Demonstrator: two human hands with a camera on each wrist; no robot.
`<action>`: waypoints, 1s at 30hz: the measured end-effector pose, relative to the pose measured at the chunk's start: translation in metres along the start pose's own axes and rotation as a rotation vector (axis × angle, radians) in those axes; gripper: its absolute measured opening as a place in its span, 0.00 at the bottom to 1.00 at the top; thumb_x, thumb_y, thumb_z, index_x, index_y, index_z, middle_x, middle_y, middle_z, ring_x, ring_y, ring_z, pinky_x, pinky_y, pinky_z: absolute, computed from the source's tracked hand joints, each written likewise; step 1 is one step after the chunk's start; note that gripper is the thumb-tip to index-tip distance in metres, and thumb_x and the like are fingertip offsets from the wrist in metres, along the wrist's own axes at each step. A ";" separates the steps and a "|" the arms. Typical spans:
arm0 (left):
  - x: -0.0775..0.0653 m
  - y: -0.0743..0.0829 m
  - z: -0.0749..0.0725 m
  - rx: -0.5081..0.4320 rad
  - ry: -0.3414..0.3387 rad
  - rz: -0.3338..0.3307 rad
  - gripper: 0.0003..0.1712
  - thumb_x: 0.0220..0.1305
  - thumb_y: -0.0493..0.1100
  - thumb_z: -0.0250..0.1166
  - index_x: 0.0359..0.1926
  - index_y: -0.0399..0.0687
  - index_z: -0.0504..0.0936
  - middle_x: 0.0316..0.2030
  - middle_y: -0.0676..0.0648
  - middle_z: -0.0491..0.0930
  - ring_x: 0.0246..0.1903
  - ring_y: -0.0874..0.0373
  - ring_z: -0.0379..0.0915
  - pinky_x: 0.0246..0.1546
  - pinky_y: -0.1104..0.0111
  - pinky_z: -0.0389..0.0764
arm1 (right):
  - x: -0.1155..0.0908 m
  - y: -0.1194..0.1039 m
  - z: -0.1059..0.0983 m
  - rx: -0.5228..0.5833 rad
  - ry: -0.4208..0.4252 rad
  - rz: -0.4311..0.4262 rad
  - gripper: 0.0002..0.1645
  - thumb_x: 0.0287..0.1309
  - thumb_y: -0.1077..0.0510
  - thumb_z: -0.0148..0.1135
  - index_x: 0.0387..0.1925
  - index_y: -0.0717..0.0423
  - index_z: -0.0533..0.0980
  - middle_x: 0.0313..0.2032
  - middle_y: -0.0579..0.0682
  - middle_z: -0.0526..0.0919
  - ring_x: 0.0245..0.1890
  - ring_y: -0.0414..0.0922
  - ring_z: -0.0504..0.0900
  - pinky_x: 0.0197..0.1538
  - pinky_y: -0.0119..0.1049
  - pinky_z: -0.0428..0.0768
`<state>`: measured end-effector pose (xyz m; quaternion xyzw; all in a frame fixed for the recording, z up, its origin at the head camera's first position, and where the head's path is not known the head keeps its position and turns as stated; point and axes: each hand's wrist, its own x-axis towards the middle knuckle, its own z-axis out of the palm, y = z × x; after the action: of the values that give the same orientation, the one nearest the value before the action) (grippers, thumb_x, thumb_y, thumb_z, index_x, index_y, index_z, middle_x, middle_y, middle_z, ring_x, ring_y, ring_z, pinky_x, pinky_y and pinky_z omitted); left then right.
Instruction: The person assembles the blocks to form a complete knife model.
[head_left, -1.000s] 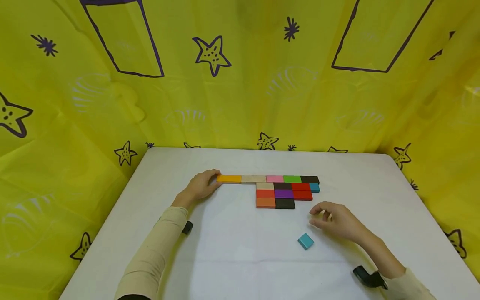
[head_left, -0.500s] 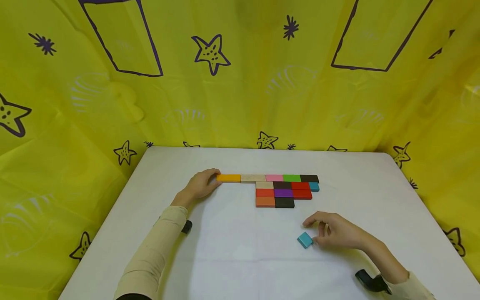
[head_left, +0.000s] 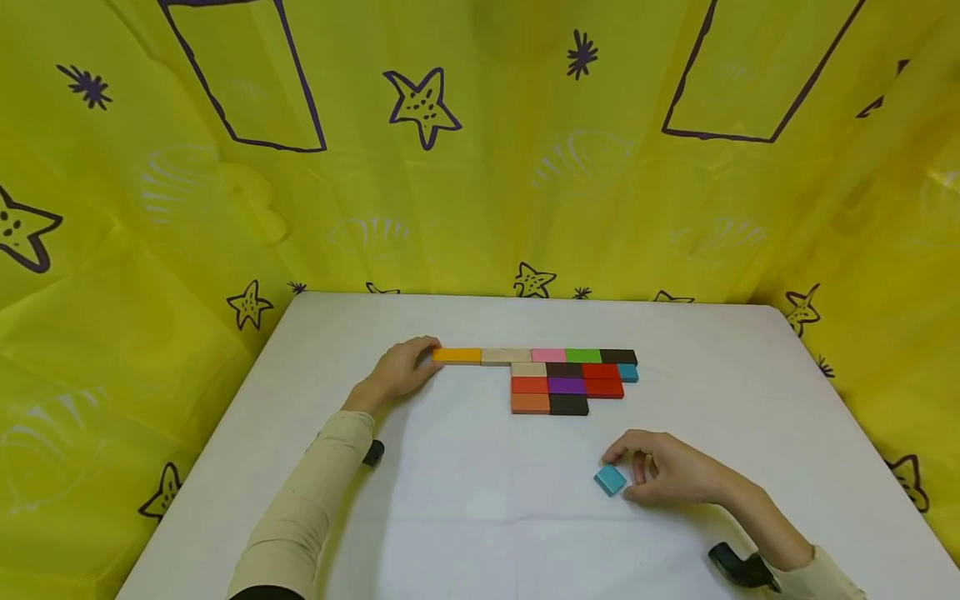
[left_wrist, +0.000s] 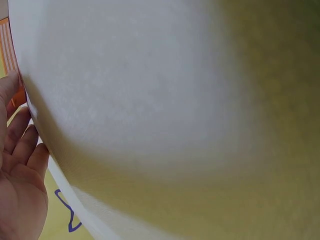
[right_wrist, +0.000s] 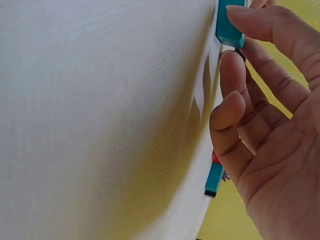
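In the head view, flat coloured blocks lie joined in rows at mid-table. My left hand (head_left: 399, 371) pinches the left end of the long orange block (head_left: 457, 357), between thumb and forefinger; its other fingers rest against the tabletop in the left wrist view. A beige block (head_left: 506, 357) continues that top row. Lower and to the right, my right hand (head_left: 671, 468) has thumb and forefinger round a small square teal block (head_left: 610, 480), set apart from the rows. The right wrist view shows the thumb (right_wrist: 260, 22) against that block's face.
Pink (head_left: 548, 356), green (head_left: 583, 356) and dark blocks finish the top row. Below sit red, purple (head_left: 566, 386) and coral ones, plus a smaller blue block (head_left: 627, 373). They lie on a white-covered table (head_left: 450, 533). A yellow patterned curtain (head_left: 480, 200) encloses the back and sides.
My right hand has come down and left to the teal block, its thumb first, then its forefinger closing on it. My left hand stays at the orange block.
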<state>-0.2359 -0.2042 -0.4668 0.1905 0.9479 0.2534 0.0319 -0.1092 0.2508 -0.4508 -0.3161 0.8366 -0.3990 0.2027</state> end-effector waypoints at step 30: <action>0.001 0.000 0.000 -0.008 -0.009 -0.007 0.21 0.74 0.47 0.62 0.62 0.43 0.76 0.61 0.40 0.79 0.62 0.42 0.74 0.67 0.48 0.71 | 0.015 0.005 -0.001 -0.160 0.240 -0.010 0.18 0.51 0.61 0.78 0.43 0.51 0.80 0.37 0.41 0.81 0.30 0.36 0.77 0.32 0.29 0.78</action>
<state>-0.2365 -0.2042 -0.4673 0.1881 0.9474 0.2562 0.0377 -0.1225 0.2434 -0.4554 -0.2853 0.8823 -0.3671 0.0732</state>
